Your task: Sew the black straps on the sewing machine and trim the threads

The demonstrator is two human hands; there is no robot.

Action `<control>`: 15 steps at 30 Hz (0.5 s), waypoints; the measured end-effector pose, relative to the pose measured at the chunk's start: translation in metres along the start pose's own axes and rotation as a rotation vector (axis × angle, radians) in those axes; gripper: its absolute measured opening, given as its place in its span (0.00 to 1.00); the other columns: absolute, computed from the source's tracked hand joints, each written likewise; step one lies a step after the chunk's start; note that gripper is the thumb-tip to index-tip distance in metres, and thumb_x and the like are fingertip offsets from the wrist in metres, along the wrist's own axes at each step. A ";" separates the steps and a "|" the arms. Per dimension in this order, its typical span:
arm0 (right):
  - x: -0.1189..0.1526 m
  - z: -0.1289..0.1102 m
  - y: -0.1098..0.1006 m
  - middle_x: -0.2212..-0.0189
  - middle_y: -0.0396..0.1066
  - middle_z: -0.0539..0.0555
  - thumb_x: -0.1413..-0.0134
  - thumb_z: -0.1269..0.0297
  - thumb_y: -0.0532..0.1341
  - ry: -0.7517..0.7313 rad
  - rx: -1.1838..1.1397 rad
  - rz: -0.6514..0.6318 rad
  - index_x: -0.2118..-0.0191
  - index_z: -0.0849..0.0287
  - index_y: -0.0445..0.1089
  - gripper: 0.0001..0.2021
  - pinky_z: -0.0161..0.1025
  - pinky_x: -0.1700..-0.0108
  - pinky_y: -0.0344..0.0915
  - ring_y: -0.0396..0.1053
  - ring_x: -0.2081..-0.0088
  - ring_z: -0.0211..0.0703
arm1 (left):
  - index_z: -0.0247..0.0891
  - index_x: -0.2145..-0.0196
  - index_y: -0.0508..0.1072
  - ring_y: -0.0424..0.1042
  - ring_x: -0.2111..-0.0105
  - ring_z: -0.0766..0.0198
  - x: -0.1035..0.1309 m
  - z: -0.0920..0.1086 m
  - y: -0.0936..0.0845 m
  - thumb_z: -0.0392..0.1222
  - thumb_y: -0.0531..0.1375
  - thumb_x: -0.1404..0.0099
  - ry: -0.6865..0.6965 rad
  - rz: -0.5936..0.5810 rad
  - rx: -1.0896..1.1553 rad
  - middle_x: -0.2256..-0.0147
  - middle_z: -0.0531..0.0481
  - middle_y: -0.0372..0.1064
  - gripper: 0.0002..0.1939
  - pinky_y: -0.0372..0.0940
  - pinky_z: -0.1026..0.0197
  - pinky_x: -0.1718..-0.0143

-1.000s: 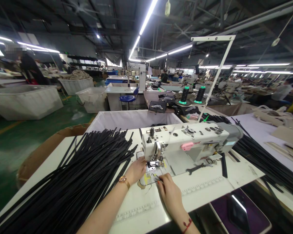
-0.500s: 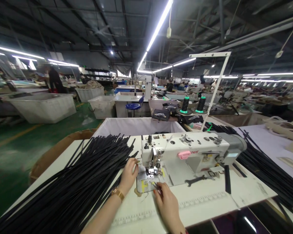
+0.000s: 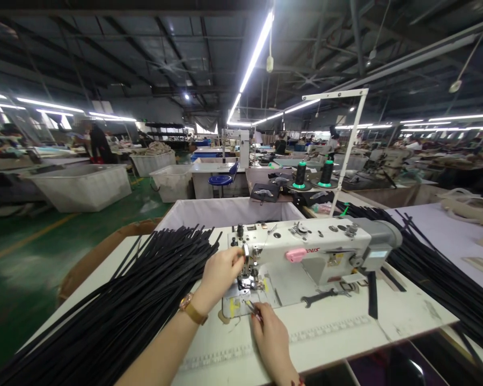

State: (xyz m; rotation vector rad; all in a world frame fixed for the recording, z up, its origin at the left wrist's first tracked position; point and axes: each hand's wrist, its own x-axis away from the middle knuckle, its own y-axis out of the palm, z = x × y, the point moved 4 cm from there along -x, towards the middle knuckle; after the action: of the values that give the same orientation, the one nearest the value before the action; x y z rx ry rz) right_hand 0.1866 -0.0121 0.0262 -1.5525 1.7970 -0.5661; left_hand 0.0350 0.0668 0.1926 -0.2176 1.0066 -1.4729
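Note:
A white sewing machine [image 3: 306, 246] stands on a pale table [image 3: 330, 332]. My left hand [image 3: 221, 271], a gold watch on its wrist, is raised at the needle end of the machine, fingers closed beside the metal lever; what they hold, if anything, is hidden. My right hand [image 3: 270, 331] rests low on the table in front of the machine's metal plate [image 3: 239, 304]. Its fingers are wrapped round small metal tweezers [image 3: 251, 306], whose tips point at the plate. Many black strips [image 3: 145, 289] lie heaped left of my left hand.
A wrench [image 3: 322, 296] lies in front of the machine, behind a printed ruler strip [image 3: 330, 328]. More black strips [image 3: 438, 268] spread at the right. Behind the machine are a white-lined bin [image 3: 225, 212] and thread cones [image 3: 300, 174]. A person [image 3: 100, 143] stands far left.
My left hand has risen from beside the metal plate to the upper part of the needle end. My right hand remains near the plate with the tweezers. The view has shifted slightly.

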 end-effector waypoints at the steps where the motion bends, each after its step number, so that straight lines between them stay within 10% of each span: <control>1: 0.000 0.000 0.000 0.58 0.72 0.50 0.40 0.67 0.49 -0.004 0.008 0.003 0.54 0.52 0.66 0.13 0.37 0.60 0.62 0.72 0.59 0.44 | 0.38 0.69 0.73 0.60 0.79 0.67 0.000 -0.001 0.000 0.39 0.56 0.37 -0.012 -0.024 0.080 0.81 0.56 0.62 0.07 0.50 0.65 0.76; 11: -0.001 0.000 0.001 0.59 0.73 0.50 0.40 0.67 0.49 -0.021 0.026 -0.017 0.54 0.53 0.67 0.13 0.36 0.61 0.61 0.72 0.60 0.43 | 0.37 0.69 0.72 0.67 0.53 0.59 0.012 0.002 -0.025 0.39 0.62 0.39 -0.139 0.026 1.331 0.55 0.46 0.69 0.04 0.63 0.58 0.52; 15: -0.002 0.000 0.001 0.59 0.72 0.50 0.40 0.67 0.49 -0.021 0.014 -0.021 0.54 0.52 0.66 0.12 0.36 0.61 0.61 0.72 0.61 0.43 | 0.37 0.66 0.71 0.70 0.55 0.59 0.005 0.010 -0.018 0.39 0.63 0.39 -0.190 0.058 1.612 0.63 0.48 0.71 0.05 0.61 0.54 0.47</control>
State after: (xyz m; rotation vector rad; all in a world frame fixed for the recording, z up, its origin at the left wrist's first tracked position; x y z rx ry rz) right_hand 0.1860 -0.0096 0.0254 -1.5638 1.7596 -0.5683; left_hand 0.0275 0.0548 0.2090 0.8053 -0.4983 -1.7342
